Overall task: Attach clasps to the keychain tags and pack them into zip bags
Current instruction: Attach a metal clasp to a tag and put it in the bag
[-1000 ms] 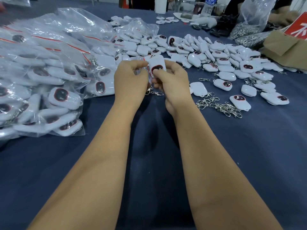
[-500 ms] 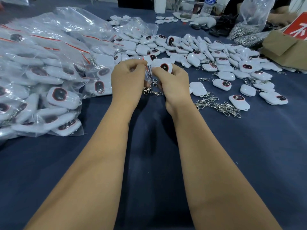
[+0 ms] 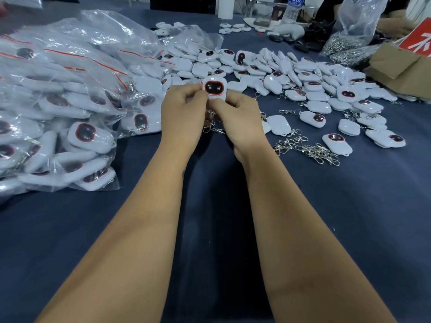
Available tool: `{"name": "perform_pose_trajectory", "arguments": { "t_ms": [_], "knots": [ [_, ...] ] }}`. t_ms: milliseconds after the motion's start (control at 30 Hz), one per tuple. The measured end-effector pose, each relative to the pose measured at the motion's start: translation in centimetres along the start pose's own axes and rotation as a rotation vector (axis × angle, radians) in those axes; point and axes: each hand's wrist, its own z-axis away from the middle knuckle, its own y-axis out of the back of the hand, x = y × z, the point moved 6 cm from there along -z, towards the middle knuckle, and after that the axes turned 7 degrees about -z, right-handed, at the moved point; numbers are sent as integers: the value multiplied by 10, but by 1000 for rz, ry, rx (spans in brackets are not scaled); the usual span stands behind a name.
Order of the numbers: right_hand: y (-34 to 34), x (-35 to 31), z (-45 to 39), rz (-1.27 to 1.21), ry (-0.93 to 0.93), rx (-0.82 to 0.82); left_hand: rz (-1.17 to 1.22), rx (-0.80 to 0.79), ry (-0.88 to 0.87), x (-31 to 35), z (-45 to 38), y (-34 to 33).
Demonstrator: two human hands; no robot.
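Zip bags (image 3: pixel 70 108) full of white tags, left of the tag (image 3: pixel 214 89) in both hands.

White "不" on red sign (image 3: pixel 419 41)

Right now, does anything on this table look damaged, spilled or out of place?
Nothing looks damaged. The loose tags lie in a scattered heap, some face down, and the clasps sit in a tangled pile beside them, which suits work in progress. Both hands, left hand and right hand, hold one tag upright.
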Motion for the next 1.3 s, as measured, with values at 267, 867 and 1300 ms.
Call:
{"name": "perform_pose_trajectory", "arguments": {
  "t_ms": [267, 867, 1300],
  "knots": [
    [2, 1, 1, 15, -85, -24, -17, 0, 61, -9, -6, 0],
    [5, 2, 0, -79, -112, 36, -4, -78, 45, -11, -5, -4],
    [4, 1, 2, -121, -128, 4, -30, -91, 54, -12, -6, -4]
  ]
}}
